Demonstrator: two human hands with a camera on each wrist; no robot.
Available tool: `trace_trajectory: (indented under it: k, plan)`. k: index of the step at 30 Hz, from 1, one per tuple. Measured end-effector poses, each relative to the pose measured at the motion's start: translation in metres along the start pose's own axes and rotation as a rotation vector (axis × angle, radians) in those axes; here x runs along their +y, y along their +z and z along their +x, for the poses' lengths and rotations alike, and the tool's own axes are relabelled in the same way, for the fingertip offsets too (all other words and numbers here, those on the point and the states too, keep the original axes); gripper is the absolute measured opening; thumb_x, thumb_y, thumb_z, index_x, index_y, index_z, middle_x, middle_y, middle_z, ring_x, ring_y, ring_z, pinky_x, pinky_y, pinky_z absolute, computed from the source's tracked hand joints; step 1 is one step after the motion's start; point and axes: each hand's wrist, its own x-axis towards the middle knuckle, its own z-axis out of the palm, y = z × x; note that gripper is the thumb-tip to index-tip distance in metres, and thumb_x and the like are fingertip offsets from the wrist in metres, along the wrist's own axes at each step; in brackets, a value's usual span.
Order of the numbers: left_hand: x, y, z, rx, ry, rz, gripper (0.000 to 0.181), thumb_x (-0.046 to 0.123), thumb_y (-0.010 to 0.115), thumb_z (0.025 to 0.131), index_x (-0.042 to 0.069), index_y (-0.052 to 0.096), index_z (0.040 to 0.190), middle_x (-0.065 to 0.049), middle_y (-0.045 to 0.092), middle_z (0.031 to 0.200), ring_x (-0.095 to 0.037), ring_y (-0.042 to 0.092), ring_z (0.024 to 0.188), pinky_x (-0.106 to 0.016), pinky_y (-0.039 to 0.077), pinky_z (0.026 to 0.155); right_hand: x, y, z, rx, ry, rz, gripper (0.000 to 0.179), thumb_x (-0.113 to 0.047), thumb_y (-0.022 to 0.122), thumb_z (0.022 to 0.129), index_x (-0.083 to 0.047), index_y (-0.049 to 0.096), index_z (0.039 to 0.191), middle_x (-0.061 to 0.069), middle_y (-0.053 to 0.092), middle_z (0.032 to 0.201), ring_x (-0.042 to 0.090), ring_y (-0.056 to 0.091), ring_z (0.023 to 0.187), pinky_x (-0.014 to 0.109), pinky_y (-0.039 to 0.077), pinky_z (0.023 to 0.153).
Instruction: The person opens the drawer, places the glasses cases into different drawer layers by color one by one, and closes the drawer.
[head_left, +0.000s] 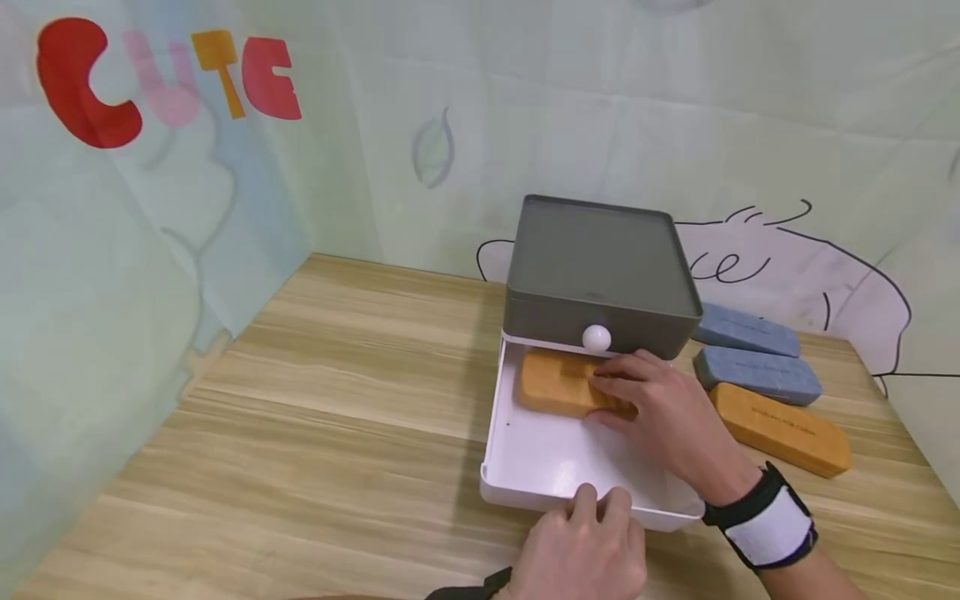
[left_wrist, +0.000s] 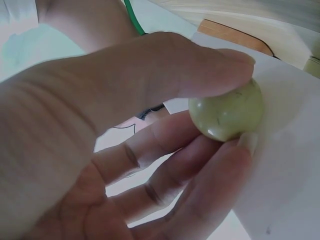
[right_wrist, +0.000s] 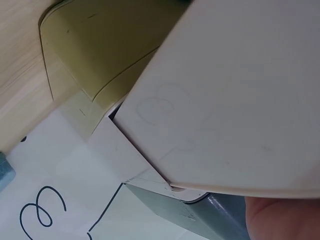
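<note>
A white drawer (head_left: 555, 458) stands pulled out from under the grey box (head_left: 600, 258). My left hand (head_left: 581, 546) is at the drawer's front and grips its round knob (left_wrist: 227, 112), thumb on one side and fingertips on the other. Inside the drawer, toward the back, lies an orange block (head_left: 551, 383) with rounded corners. My right hand (head_left: 667, 417) reaches in over the drawer's right side and holds the block's right end, which its fingers partly hide. In the right wrist view only a bit of that hand shows, beside the drawer wall (right_wrist: 240, 110).
Right of the box, two blue blocks (head_left: 757, 375) and another orange block (head_left: 780, 429) lie on the wooden table (head_left: 337, 417). A second white knob (head_left: 596, 338) sticks out from the upper grey front, above the open drawer. A printed cloth (head_left: 360, 125) hangs behind and to the left.
</note>
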Motion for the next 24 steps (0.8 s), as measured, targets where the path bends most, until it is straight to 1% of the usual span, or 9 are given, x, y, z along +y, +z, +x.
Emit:
trace_trajectory:
  k: [2,4,6,7,9,12,14,22,24]
  plan:
    - [0.0,0.001,0.0,0.012,-0.001,0.009,0.054,0.001,0.026,0.095,0.022,0.059,0.058,0.007,0.044,0.068,-0.007,0.038,0.051,-0.018,0.027,0.038,0.0,0.0,0.001,0.003,0.004,0.0,0.04,-0.026,0.092,0.072,-0.011,0.081,0.107,0.003,0.077,0.107,0.02,0.068,0.097,0.039,0.06,0.079]
    - [0.0,0.001,-0.001,0.016,-0.002,0.013,0.055,0.001,0.024,0.095,0.022,0.058,0.058,0.007,0.044,0.068,-0.007,0.038,0.052,-0.018,0.027,0.038,0.0,0.001,0.002,0.001,0.015,-0.003,0.04,-0.025,0.093,0.071,-0.011,0.081,0.107,0.004,0.077,0.106,0.02,0.069,0.096,0.039,0.06,0.078]
    - [-0.001,0.0,-0.001,0.006,-0.001,0.009,0.05,0.002,0.03,0.094,0.022,0.059,0.059,0.007,0.044,0.068,-0.007,0.038,0.052,-0.018,0.027,0.038,0.0,0.001,0.003,-0.001,0.025,-0.009,0.041,-0.024,0.093,0.07,-0.011,0.081,0.107,0.004,0.077,0.106,0.021,0.069,0.096,0.038,0.06,0.078]
    - [-0.001,0.0,-0.001,-0.005,-0.001,0.0,0.044,0.004,0.036,0.092,0.022,0.06,0.06,0.007,0.045,0.069,-0.007,0.039,0.052,-0.019,0.027,0.038,0.0,0.001,0.004,-0.002,0.026,-0.014,0.042,-0.024,0.094,0.07,-0.011,0.081,0.107,0.004,0.077,0.105,0.021,0.069,0.095,0.038,0.06,0.078]
    - [-0.001,-0.003,-0.001,-0.038,0.005,-0.018,0.032,0.012,0.047,0.088,0.022,0.062,0.062,0.007,0.045,0.069,-0.007,0.04,0.053,-0.019,0.026,0.038,0.0,0.001,0.004,-0.003,0.02,-0.023,0.042,-0.023,0.094,0.069,-0.01,0.081,0.107,0.005,0.077,0.105,0.021,0.069,0.095,0.037,0.061,0.077]
    - [-0.001,-0.006,0.0,-0.086,0.011,-0.05,0.02,0.025,0.058,0.083,0.022,0.065,0.065,0.007,0.045,0.069,-0.007,0.04,0.054,-0.019,0.026,0.039,0.001,0.002,0.002,0.005,-0.001,-0.049,0.042,-0.023,0.094,0.069,-0.011,0.081,0.108,0.005,0.076,0.104,0.02,0.068,0.093,0.035,0.06,0.074]
    - [-0.001,-0.008,0.0,-0.106,0.016,-0.061,0.019,0.028,0.059,0.082,0.022,0.066,0.065,0.007,0.046,0.069,-0.007,0.04,0.054,-0.019,0.026,0.039,0.002,0.003,0.002,0.014,-0.018,-0.072,0.042,-0.024,0.093,0.07,-0.011,0.081,0.108,0.004,0.075,0.103,0.019,0.065,0.092,0.033,0.058,0.071]
    - [-0.001,-0.009,0.001,-0.111,0.022,-0.056,0.02,0.029,0.06,0.084,0.022,0.067,0.066,0.007,0.047,0.07,-0.007,0.041,0.055,-0.019,0.028,0.039,0.003,0.003,0.002,0.035,-0.054,-0.131,0.04,-0.027,0.092,0.072,-0.01,0.081,0.107,0.004,0.071,0.096,0.017,0.058,0.089,0.028,0.053,0.061]
    - [-0.002,-0.01,0.001,-0.135,0.034,-0.066,0.021,0.031,0.06,0.085,0.022,0.068,0.068,0.007,0.046,0.07,-0.007,0.04,0.054,-0.019,0.026,0.039,0.003,0.003,0.003,0.033,-0.058,-0.149,0.04,-0.027,0.093,0.072,-0.01,0.081,0.107,0.004,0.071,0.096,0.017,0.058,0.088,0.027,0.052,0.06]
